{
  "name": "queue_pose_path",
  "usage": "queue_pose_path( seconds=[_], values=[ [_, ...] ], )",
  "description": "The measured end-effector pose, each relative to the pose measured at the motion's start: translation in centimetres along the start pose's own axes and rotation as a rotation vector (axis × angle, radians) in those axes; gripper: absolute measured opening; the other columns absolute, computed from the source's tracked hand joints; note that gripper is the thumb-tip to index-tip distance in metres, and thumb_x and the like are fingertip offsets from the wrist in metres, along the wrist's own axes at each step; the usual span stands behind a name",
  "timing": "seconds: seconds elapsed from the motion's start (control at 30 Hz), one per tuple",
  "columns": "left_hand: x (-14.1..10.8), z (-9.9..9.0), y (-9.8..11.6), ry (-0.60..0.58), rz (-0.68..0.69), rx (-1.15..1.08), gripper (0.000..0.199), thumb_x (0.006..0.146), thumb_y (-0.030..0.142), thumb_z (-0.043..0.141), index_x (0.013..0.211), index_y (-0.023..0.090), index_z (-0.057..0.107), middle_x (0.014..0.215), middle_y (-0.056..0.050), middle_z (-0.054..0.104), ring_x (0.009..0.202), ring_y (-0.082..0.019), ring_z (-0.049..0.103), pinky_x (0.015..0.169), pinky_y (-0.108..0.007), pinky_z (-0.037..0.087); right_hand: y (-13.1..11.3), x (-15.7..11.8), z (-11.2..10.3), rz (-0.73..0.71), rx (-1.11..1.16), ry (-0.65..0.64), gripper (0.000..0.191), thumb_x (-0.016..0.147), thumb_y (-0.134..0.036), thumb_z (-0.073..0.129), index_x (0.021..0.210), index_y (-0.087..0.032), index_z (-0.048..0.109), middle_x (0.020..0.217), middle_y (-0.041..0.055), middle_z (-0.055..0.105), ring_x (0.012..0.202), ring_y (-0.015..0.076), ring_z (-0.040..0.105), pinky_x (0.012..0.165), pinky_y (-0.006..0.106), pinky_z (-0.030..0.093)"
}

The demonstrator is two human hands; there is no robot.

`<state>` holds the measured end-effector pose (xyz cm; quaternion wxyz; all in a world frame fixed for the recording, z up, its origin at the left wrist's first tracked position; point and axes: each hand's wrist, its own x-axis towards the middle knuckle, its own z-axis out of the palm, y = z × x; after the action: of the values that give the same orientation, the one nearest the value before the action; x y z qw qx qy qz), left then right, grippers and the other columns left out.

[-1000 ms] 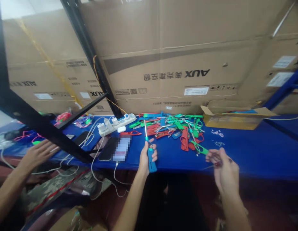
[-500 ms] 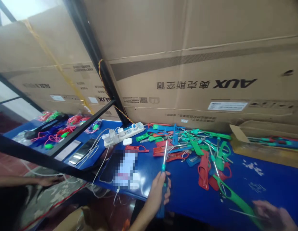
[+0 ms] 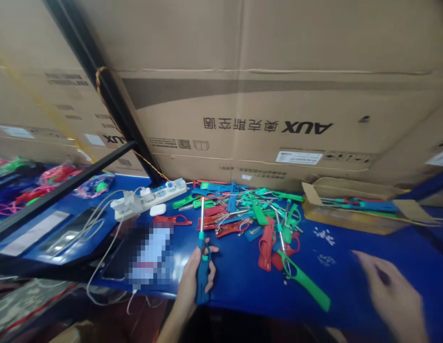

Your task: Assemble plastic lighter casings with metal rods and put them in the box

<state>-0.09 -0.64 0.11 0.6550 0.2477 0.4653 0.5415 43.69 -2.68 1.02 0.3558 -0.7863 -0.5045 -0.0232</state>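
Observation:
My left hand is closed round the blue handle of a long-necked gas lighter, whose metal tube points up and away from me. At the right, my right hand is blurred above the table, its fingers curled round a dark-handled tool; the tool's tip cannot be made out. Between the hands lies a green long-necked lighter with its tube pointing to the back. Beyond it spreads a pile of red, green and blue lighter parts with metal tubes. Red handle shells lie at its near side.
An open carton with lighters stands back right. Small white bits lie before it. On the left are a power strip, cables, an earbud case and phones. A black shelf post and large cartons stand behind.
The view has swung to the right. My right hand has lifted away from the green lighter, and the thin shaft seen at it before no longer shows. My left hand still holds the blue lighter.

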Motion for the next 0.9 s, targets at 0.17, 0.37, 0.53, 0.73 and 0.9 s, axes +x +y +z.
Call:
queue_pose_path(
  seconds=[0.17,0.37,0.53,0.73,0.9],
  values=[
    [0.5,0.5,-0.4,-0.037,-0.004,0.139,0.054,0.090,0.062,0.062,0.114,0.014,0.061,0.081,-0.008,0.075,0.032,-0.007,0.044,0.032,-0.019,0.030,-0.6,-1.4,2.9,0.022,-0.141,-0.154,0.047,0.087,-0.061,0.049,0.091,-0.026,0.080,0.100,0.0104,0.075,0.071,0.0275,0.067,0.055,0.036,0.045],
    [0.2,0.2,-0.8,-0.002,0.091,0.133,0.052,0.092,0.061,0.060,0.115,0.015,0.061,0.083,-0.007,0.077,0.032,-0.007,0.045,0.033,-0.020,0.035,-1.2,-3.1,4.3,-0.071,-0.235,0.053,0.047,0.097,-0.049,0.045,0.104,-0.018,0.079,0.104,0.0132,0.073,0.072,0.0239,0.063,0.056,0.033,0.041],
    [0.3,0.3,-0.8,-0.034,0.104,0.135,0.053,0.089,0.063,0.062,0.112,0.016,0.061,0.091,-0.008,0.077,0.035,-0.008,0.048,0.033,-0.021,0.038,-2.2,-2.6,5.3,-0.217,-0.202,-0.018,0.051,0.098,-0.055,0.043,0.100,-0.023,0.083,0.107,0.0098,0.073,0.076,0.0196,0.064,0.055,0.029,0.039],
    [0.4,0.2,-0.6,-0.122,0.063,0.188,0.057,0.089,0.066,0.060,0.091,0.010,0.070,0.056,-0.005,0.068,0.042,-0.013,0.055,0.044,-0.022,0.044,-2.9,-2.6,6.3,-0.337,-0.183,-0.069,0.052,0.100,-0.054,0.043,0.096,-0.022,0.084,0.099,0.0100,0.073,0.068,0.0172,0.060,0.054,0.029,0.035],
    [0.6,0.0,-0.7,-0.144,0.064,0.165,0.057,0.090,0.066,0.060,0.092,0.010,0.070,0.055,-0.005,0.067,0.042,-0.013,0.054,0.044,-0.022,0.043,-2.4,-2.5,6.4,-0.305,-0.178,-0.067,0.052,0.100,-0.052,0.042,0.094,-0.021,0.083,0.100,0.0102,0.075,0.075,0.0198,0.064,0.056,0.029,0.036]
  ],
)
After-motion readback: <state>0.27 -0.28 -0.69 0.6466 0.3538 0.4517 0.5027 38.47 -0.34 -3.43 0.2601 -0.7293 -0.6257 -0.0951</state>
